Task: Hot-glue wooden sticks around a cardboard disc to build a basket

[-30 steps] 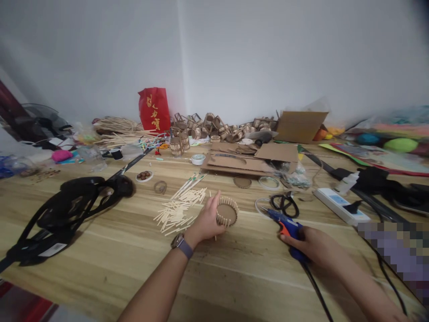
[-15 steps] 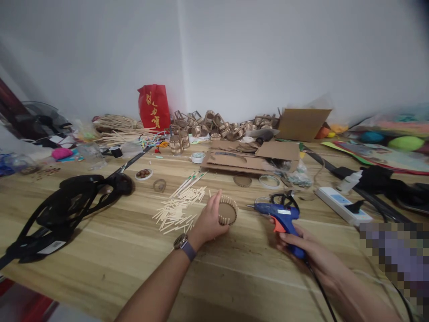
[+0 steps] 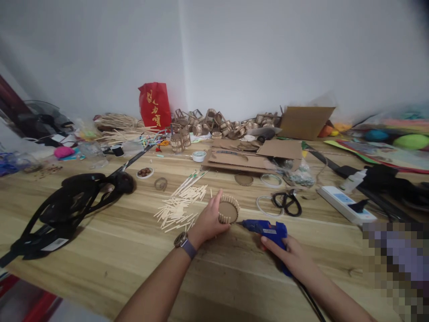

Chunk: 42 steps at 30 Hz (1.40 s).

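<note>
My left hand [image 3: 208, 220] grips a small round cardboard basket [image 3: 229, 209] ringed with short wooden sticks, tilted on the wooden table [image 3: 110, 250]. My right hand [image 3: 291, 257] holds a blue glue gun [image 3: 266, 229] by its handle, and the nozzle tip touches the basket's lower right edge. A pile of cut wooden sticks [image 3: 179, 205] lies just left of my left hand. A watch sits on my left wrist.
Black scissors [image 3: 286, 201] and a clear tape ring [image 3: 264, 205] lie behind the gun. Flat cardboard sheets [image 3: 248, 158], a white power strip [image 3: 346, 204], a black strap bundle [image 3: 70, 201], finished stick baskets [image 3: 208, 125] and a red bag [image 3: 154, 105] crowd the far side.
My right hand has swung the glue gun left and down until its nozzle meets the basket. My left hand has kept the basket in place.
</note>
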Available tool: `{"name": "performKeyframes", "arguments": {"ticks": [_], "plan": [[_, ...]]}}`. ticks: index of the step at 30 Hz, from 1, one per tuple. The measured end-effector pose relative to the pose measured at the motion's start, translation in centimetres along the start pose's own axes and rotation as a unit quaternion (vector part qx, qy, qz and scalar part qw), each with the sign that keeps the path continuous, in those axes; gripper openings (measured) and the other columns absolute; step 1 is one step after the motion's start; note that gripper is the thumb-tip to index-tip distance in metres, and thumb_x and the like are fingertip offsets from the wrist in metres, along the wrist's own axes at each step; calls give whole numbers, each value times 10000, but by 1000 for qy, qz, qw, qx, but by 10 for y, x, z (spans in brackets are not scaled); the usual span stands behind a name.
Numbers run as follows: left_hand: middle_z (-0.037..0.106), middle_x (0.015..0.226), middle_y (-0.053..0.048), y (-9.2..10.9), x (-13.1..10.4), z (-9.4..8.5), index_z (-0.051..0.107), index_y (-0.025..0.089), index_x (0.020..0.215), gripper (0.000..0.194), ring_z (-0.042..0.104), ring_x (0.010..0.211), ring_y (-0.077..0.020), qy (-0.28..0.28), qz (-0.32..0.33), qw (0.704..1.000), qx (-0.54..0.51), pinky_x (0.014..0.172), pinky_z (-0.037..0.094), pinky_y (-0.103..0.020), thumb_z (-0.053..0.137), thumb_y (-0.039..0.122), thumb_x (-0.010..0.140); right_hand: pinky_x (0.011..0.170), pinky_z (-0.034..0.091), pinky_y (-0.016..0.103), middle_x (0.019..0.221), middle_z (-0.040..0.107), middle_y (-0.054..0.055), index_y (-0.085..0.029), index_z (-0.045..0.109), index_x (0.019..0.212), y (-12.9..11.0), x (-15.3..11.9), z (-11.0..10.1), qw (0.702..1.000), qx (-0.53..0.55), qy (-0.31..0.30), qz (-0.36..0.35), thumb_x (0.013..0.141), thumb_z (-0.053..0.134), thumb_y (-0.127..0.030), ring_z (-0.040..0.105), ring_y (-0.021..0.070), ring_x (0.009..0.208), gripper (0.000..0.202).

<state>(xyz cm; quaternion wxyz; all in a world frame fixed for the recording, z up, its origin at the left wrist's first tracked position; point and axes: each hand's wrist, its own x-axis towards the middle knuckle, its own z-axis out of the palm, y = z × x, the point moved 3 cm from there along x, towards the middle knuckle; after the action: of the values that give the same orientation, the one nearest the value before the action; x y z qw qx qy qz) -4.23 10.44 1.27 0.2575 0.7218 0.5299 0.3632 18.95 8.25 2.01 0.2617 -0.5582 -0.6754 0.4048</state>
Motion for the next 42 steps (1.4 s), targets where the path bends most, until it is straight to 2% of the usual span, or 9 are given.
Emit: {"name": "performKeyframes", "arguments": {"ticks": [5,13,16,22,30,37,42], "plan": [[227,1544,-135,1,0,0,94,182,1491,1074,230,1420,-277,-2,-3,1000,2,1165,241,-391,711,138,613,543,461,281,584,634,25,-227,622,599,-16,-3,4,999,-41,3,-34,695,491,-701,566,211,590,501],[221,1548,-132,0,0,0,93,175,1491,1070,240,1417,-268,-3,-4,1000,7,1157,257,-377,714,145,620,615,497,325,621,658,49,-222,644,644,-13,-3,9,998,-45,2,-36,714,495,-677,598,246,629,483],[221,1548,-129,-1,0,0,99,178,1491,1068,242,1417,-264,-3,-2,1000,8,1158,252,-371,721,146,623,645,509,335,653,680,58,-214,680,732,-12,-4,10,998,-40,-1,-37,725,500,-669,619,262,673,490],[231,1543,-141,0,-1,-1,112,166,1490,1063,235,1421,-272,-1,-2,1000,3,1160,247,-378,726,149,623,743,526,382,859,744,90,-180,710,944,-14,-5,10,998,-12,-4,-58,733,516,-663,657,295,791,562],[228,1543,-156,2,0,-2,128,139,1486,1074,240,1419,-265,-7,-18,1000,10,1161,242,-375,748,146,608,775,535,405,827,751,88,-180,728,922,-16,-7,9,998,-1,6,-62,722,523,-693,671,301,794,587],[247,1538,-147,0,0,-1,113,177,1492,1097,252,1415,-273,-7,-23,1000,-8,1156,251,-389,760,157,605,781,543,403,810,754,85,-181,735,915,-18,-6,9,997,-19,12,-77,746,514,-668,681,299,796,560],[229,1543,-155,0,0,-1,122,159,1488,1085,241,1418,-276,-7,-25,1000,-16,1158,245,-387,749,132,603,828,534,389,928,759,95,-186,724,993,-13,-4,13,994,-30,17,-103,784,520,-597,686,304,893,505]]}}
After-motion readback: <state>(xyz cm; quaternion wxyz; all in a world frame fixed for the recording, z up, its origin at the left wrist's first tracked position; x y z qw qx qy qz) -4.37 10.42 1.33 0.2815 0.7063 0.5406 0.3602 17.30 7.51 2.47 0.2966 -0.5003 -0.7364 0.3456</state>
